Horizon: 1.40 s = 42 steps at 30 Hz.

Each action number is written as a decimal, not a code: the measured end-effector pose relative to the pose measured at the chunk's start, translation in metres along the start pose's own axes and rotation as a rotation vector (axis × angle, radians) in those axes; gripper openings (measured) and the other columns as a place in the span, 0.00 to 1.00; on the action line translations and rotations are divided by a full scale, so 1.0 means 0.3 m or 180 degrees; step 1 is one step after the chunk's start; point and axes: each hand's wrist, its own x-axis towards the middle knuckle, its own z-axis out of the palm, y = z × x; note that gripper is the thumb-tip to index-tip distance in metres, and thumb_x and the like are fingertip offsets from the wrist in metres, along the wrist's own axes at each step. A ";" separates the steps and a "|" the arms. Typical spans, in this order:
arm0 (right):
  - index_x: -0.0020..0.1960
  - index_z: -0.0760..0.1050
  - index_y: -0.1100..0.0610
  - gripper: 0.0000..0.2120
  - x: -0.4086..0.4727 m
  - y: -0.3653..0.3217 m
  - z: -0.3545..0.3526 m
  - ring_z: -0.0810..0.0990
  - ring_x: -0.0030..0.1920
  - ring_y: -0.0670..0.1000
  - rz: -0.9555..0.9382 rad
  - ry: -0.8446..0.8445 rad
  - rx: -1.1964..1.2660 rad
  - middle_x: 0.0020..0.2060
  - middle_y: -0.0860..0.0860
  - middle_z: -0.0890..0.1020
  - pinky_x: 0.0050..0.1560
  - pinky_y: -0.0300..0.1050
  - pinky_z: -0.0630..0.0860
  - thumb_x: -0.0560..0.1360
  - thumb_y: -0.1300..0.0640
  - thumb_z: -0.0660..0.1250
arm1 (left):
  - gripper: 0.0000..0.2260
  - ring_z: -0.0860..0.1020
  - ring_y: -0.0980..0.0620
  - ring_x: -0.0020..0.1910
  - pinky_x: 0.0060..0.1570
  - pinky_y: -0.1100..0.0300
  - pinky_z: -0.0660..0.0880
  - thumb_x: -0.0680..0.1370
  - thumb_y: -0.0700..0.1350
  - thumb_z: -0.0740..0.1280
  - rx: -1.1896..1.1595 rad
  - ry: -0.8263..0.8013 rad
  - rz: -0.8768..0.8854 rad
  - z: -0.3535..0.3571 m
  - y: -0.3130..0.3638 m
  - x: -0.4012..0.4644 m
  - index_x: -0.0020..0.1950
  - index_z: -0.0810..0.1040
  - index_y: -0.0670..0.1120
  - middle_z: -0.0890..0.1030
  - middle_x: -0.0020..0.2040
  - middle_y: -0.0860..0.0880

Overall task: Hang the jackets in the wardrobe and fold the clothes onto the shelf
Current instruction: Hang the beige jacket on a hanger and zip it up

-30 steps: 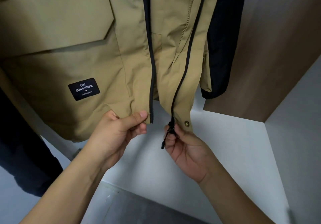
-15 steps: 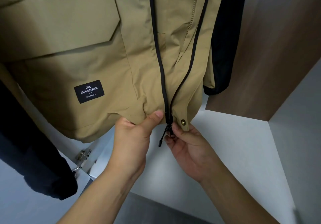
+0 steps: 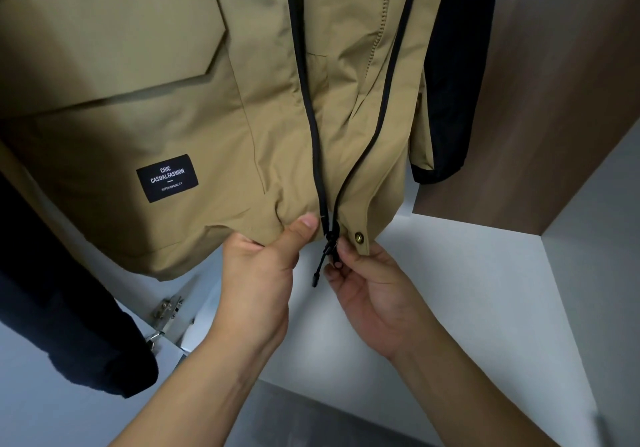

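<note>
A khaki jacket point(image 3: 194, 107) with a black label hangs in the wardrobe and fills the upper left of the head view. Its two front edges, lined with black zipper tape, meet at the hem. My left hand point(image 3: 259, 273) pinches the left front hem between thumb and fingers. My right hand point(image 3: 370, 283) grips the right front hem just under a brass snap, its fingers at the black zipper slider point(image 3: 329, 238), whose pull cord dangles below.
A dark navy garment point(image 3: 52, 294) hangs at the left, and a black garment point(image 3: 453, 75) at the right behind the khaki jacket. The wardrobe's white floor panel point(image 3: 450, 294), brown wood side wall point(image 3: 540, 100) and a metal door hinge point(image 3: 166, 315) lie below and around.
My left hand has brought the left front hem rightward until the two zipper edges meet at the bottom. My right hand has stayed at the slider.
</note>
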 end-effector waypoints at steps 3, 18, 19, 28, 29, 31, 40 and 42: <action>0.42 0.85 0.53 0.08 0.003 0.003 0.003 0.79 0.37 0.42 -0.0013 -0.0036 0.0036 0.38 0.47 0.83 0.42 0.36 0.76 0.70 0.64 0.69 | 0.11 0.72 0.59 0.33 0.32 0.67 0.69 0.75 0.32 0.70 -0.0033 0.0021 -0.0087 0.000 -0.008 0.002 0.42 0.84 0.48 0.82 0.39 0.53; 0.39 0.85 0.53 0.07 0.010 0.008 0.018 0.78 0.36 0.42 -0.0020 0.0210 0.0111 0.36 0.46 0.82 0.40 0.35 0.75 0.67 0.63 0.70 | 0.17 0.71 0.61 0.30 0.32 0.70 0.70 0.75 0.31 0.70 0.0146 0.0073 0.0055 -0.002 -0.021 0.011 0.34 0.83 0.52 0.78 0.32 0.58; 0.39 0.85 0.53 0.07 0.010 0.008 0.019 0.78 0.36 0.42 -0.0030 0.0222 0.0094 0.36 0.46 0.82 0.41 0.35 0.75 0.67 0.62 0.70 | 0.16 0.73 0.63 0.30 0.33 0.71 0.71 0.75 0.31 0.70 0.0171 0.0071 0.0099 -0.001 -0.021 0.010 0.35 0.84 0.51 0.79 0.33 0.59; 0.46 0.83 0.56 0.09 0.016 0.010 0.015 0.75 0.37 0.44 -0.0088 0.0601 -0.0041 0.38 0.48 0.82 0.41 0.36 0.71 0.66 0.61 0.72 | 0.06 0.81 0.60 0.39 0.43 0.69 0.76 0.76 0.31 0.69 0.0730 -0.0193 0.0220 -0.001 -0.050 -0.002 0.44 0.81 0.40 0.81 0.35 0.54; 0.46 0.83 0.56 0.09 0.015 0.009 0.015 0.75 0.37 0.44 -0.0075 0.0585 -0.0076 0.38 0.48 0.81 0.41 0.37 0.70 0.65 0.61 0.72 | 0.08 0.77 0.63 0.32 0.37 0.71 0.73 0.77 0.31 0.68 0.0768 -0.0194 0.0156 -0.004 -0.049 0.002 0.39 0.76 0.39 0.76 0.29 0.54; 0.43 0.83 0.54 0.07 0.015 0.003 0.018 0.75 0.37 0.44 -0.0047 0.0476 -0.0153 0.37 0.48 0.81 0.42 0.37 0.71 0.66 0.60 0.73 | 0.15 0.69 0.59 0.26 0.30 0.70 0.68 0.78 0.33 0.67 0.0791 -0.0104 0.0022 -0.017 -0.050 0.015 0.33 0.71 0.42 0.70 0.26 0.54; 0.36 0.85 0.46 0.03 0.006 -0.027 0.032 0.68 0.36 0.42 0.0287 0.0641 -0.0769 0.35 0.39 0.80 0.43 0.41 0.63 0.64 0.53 0.73 | 0.22 0.71 0.66 0.27 0.32 0.75 0.67 0.80 0.37 0.66 0.1263 -0.0356 0.0362 -0.037 -0.035 0.022 0.28 0.75 0.55 0.72 0.25 0.63; 0.37 0.85 0.46 0.04 0.005 -0.021 0.039 0.68 0.39 0.43 0.0333 0.0746 -0.0597 0.37 0.39 0.80 0.45 0.41 0.63 0.63 0.52 0.74 | 0.22 0.70 0.66 0.25 0.30 0.76 0.65 0.80 0.37 0.67 0.1367 -0.0374 0.0427 -0.034 -0.039 0.021 0.28 0.73 0.55 0.71 0.24 0.63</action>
